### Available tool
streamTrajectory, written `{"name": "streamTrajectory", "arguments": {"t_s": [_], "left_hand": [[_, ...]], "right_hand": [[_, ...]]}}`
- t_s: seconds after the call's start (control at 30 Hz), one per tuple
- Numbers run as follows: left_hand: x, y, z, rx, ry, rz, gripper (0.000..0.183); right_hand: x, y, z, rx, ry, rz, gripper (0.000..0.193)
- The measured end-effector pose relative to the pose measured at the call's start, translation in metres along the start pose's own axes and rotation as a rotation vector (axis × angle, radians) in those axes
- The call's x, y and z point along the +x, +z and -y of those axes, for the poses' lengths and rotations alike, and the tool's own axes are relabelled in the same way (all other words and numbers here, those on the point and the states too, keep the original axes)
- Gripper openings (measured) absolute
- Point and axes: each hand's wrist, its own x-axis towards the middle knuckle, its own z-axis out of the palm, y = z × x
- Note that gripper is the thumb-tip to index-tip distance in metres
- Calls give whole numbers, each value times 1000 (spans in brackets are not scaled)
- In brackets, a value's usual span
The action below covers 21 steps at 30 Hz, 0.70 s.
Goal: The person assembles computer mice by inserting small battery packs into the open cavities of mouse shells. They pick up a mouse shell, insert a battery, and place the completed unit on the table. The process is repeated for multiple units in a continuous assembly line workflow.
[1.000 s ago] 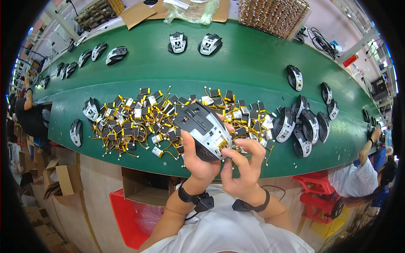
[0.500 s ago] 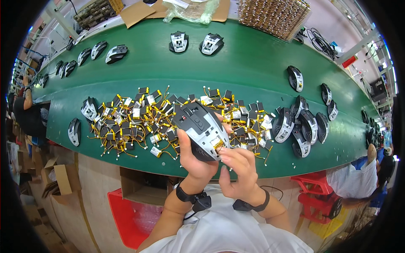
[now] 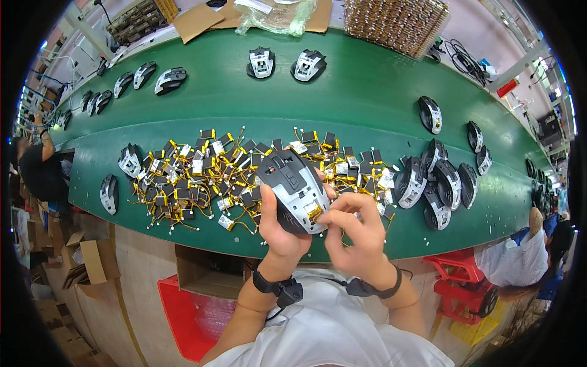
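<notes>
A black and silver computer mouse (image 3: pixel 292 183) rests in my left hand (image 3: pixel 282 229), thumb along its near-left side and fingers round the far side. Its top cover is off, baring a recess where a small battery (image 3: pixel 313 211) with yellow tape sits. At that recess my right hand (image 3: pixel 354 229) pinches with thumb and index finger, seemingly on the battery's thin wires; the fingertips hide most of them. Behind the mouse, a wide heap of small black batteries (image 3: pixel 183 177) with yellow ends and thin leads spreads over the green bench.
Several open mice (image 3: pixel 437 177) cluster right of the heap, and others stand along the far green bench (image 3: pixel 220 98). Two more mice (image 3: pixel 109 194) lie at the left. A red bin (image 3: pixel 183 324) and a cardboard box (image 3: pixel 208 278) are below the near edge. Another person (image 3: pixel 40 165) is at far left.
My right hand has shifted slightly right, its fingers curling more at the mouse's recess. The battery in the recess shows more plainly. My left hand keeps its hold.
</notes>
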Motion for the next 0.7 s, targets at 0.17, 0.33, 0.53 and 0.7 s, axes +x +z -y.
{"name": "streamTrajectory", "arguments": {"t_s": [0.17,0.33,0.53,0.7], "left_hand": [[7,-2,-7,-45,-112,70,69],[16,4,-17,-206,-325,56,63],[31,3,-20,240,-393,9,57],[24,1,-47,603,-307,239,63]], "right_hand": [[17,-17,0,152,-62,42,43],[61,-34,-11,141,-102,360,89],[106,-32,-35,142,-163,727,110],[157,-64,-120,-128,-185,602,102]]}}
